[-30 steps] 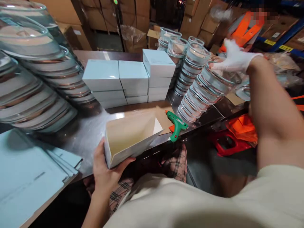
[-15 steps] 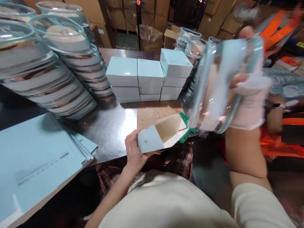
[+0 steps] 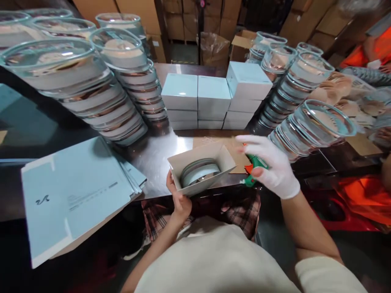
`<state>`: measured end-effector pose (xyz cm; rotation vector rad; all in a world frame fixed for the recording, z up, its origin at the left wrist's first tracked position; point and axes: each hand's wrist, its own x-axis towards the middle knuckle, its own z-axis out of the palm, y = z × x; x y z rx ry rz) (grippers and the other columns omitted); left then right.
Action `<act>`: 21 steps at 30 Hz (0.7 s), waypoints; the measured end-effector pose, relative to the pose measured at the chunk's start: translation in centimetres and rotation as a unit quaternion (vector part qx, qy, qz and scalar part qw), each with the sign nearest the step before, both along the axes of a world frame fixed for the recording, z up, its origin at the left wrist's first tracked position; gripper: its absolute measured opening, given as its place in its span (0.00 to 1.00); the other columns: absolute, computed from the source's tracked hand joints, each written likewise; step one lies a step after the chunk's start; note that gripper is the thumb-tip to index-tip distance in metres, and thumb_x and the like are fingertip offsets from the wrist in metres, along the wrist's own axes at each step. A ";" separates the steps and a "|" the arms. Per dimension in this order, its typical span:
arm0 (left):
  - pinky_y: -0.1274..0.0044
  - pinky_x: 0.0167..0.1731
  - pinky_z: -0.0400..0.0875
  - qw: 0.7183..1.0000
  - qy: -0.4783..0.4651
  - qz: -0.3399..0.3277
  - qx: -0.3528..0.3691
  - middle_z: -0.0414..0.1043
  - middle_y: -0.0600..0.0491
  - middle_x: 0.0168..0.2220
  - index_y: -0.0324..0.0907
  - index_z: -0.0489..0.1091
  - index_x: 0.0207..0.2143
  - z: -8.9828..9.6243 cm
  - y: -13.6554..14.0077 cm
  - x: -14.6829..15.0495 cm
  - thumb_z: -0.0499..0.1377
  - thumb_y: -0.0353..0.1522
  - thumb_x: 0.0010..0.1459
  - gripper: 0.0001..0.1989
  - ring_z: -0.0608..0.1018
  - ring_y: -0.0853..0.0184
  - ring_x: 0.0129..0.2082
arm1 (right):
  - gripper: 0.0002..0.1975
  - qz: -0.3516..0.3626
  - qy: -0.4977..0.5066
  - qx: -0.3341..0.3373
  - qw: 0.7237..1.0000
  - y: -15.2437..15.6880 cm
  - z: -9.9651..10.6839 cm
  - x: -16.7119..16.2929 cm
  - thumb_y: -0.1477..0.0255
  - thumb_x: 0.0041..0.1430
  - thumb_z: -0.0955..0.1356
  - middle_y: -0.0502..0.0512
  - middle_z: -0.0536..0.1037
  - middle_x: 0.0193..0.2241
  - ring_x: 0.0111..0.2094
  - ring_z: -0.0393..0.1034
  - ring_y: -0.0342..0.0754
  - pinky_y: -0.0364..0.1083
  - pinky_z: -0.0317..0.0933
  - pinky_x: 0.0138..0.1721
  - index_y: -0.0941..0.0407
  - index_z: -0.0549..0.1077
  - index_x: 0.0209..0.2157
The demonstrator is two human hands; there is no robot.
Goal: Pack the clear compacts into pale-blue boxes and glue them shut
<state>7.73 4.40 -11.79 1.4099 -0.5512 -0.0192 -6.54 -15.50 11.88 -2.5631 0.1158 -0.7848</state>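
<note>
My left hand (image 3: pixel 180 203) grips an open white cardboard box (image 3: pixel 225 156) at its left end, with the opening facing up. A round clear glass bowl (image 3: pixel 200 171) lies on its side in the box, pale material showing through it; I cannot tell if more are nested under it. To the right, my right hand (image 3: pixel 271 167), in a white glove with some bare fingertips, is open and holds nothing. Its fingers are spread above a green glue gun (image 3: pixel 253 179) with an orange trigger, which the hand partly hides.
Leaning stacks of glass bowls (image 3: pixel 91 93) rise at left, more bowl stacks (image 3: pixel 305 130) at right. Closed white boxes (image 3: pixel 214 87) form a block at the back. Flat blue-white cartons (image 3: pixel 76 195) lie left. A person's orange-clad arm (image 3: pixel 363 49) shows at far right.
My right hand has let go of the blurred glassware it held up and moved down and left. The box, empty before, now has a glass bowl inside. The view has shifted left.
</note>
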 end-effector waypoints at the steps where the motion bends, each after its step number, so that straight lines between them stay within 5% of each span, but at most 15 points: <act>1: 0.58 0.65 0.70 1.000 -0.005 0.015 0.004 0.68 0.38 0.63 0.44 0.70 0.62 -0.1 0.2 0.5 0.45 0.69 0.62 0.46 0.71 0.51 0.66 | 0.30 -0.024 -0.041 0.054 0.997 -0.6 -1.3 -0.2 0.41 0.66 0.67 0.60 0.78 0.58 0.61 0.74 0.60 0.61 0.67 0.63 0.48 0.78 0.56; 4: 0.58 0.65 0.69 0.997 -0.057 0.031 -0.036 0.67 0.43 0.65 0.49 0.76 0.54 0.7 0.7 2.3 0.49 0.69 0.60 0.41 0.71 0.53 0.67 | 0.42 -0.045 -0.098 0.190 0.976 -0.8 -6.1 0.4 0.39 0.55 0.74 0.61 0.75 0.61 0.58 0.76 0.58 0.58 0.70 0.61 0.47 0.71 0.63; 7: 0.59 0.65 0.69 0.981 -0.158 -0.030 -0.106 0.70 0.45 0.64 0.50 0.81 0.45 2.1 1.1 3.8 0.53 0.67 0.61 0.36 0.74 0.50 0.65 | 0.42 0.044 -0.048 0.249 0.966 1.4 -9.9 2.5 0.29 0.49 0.70 0.61 0.72 0.65 0.65 0.70 0.62 0.61 0.64 0.68 0.49 0.80 0.50; 10: 0.63 0.60 0.73 0.977 -0.176 -0.034 -0.113 0.78 0.46 0.52 0.48 0.81 0.49 3.1 1.1 4.0 0.63 0.58 0.62 0.26 0.80 0.53 0.56 | 0.33 -0.006 -0.068 0.329 0.942 4.6 -10.9 5.2 0.35 0.61 0.66 0.61 0.75 0.62 0.63 0.73 0.60 0.57 0.65 0.67 0.51 0.80 0.41; 12: 0.68 0.53 0.76 0.981 -0.153 -0.011 -0.116 0.78 0.48 0.49 0.49 0.76 0.57 3.5 0.9 3.5 0.65 0.51 0.65 0.25 0.81 0.59 0.49 | 0.25 -0.079 -0.119 0.393 0.908 6.4 -10.6 6.5 0.47 0.65 0.71 0.61 0.73 0.65 0.57 0.77 0.55 0.55 0.71 0.61 0.49 0.73 0.53; 14: 0.69 0.49 0.77 0.980 -0.153 -0.001 -0.127 0.76 0.48 0.51 0.50 0.73 0.59 3.8 0.8 3.1 0.64 0.48 0.67 0.22 0.81 0.61 0.48 | 0.30 -0.097 -0.152 0.436 0.882 7.3 -10.1 6.9 0.56 0.63 0.74 0.60 0.67 0.70 0.53 0.78 0.51 0.52 0.75 0.55 0.45 0.63 0.63; 16: 0.69 0.50 0.77 0.976 -0.187 -0.002 -0.111 0.74 0.48 0.53 0.50 0.77 0.51 4.3 1.0 3.1 0.62 0.47 0.68 0.16 0.79 0.60 0.51 | 0.34 -0.097 -0.147 0.445 0.878 6.9 -9.7 6.0 0.58 0.63 0.74 0.60 0.65 0.72 0.53 0.79 0.50 0.52 0.75 0.53 0.43 0.58 0.65; 18: 0.68 0.52 0.75 0.971 -0.227 -0.002 -0.070 0.73 0.46 0.53 0.46 0.80 0.43 4.8 1.6 3.6 0.61 0.49 0.69 0.17 0.78 0.59 0.53 | 0.27 -0.147 -0.103 0.408 0.895 5.5 -9.4 3.6 0.52 0.66 0.70 0.62 0.73 0.66 0.53 0.78 0.52 0.53 0.73 0.56 0.48 0.65 0.61; 20: 0.69 0.51 0.74 0.968 -0.250 -0.007 -0.030 0.72 0.46 0.52 0.44 0.82 0.40 5.3 2.2 4.4 0.58 0.54 0.70 0.25 0.78 0.59 0.52 | 0.26 -0.299 -0.025 0.314 0.901 3.4 -9.3 0.3 0.46 0.70 0.63 0.64 0.80 0.55 0.53 0.78 0.56 0.55 0.71 0.58 0.53 0.74 0.51; 21: 0.69 0.51 0.73 0.966 -0.256 -0.009 -0.021 0.71 0.46 0.52 0.43 0.82 0.39 5.4 2.4 4.8 0.57 0.57 0.68 0.28 0.78 0.59 0.50 | 0.28 -0.400 0.032 0.254 0.880 2.2 -9.3 -1.4 0.45 0.71 0.60 0.65 0.81 0.52 0.53 0.77 0.58 0.57 0.69 0.59 0.54 0.76 0.47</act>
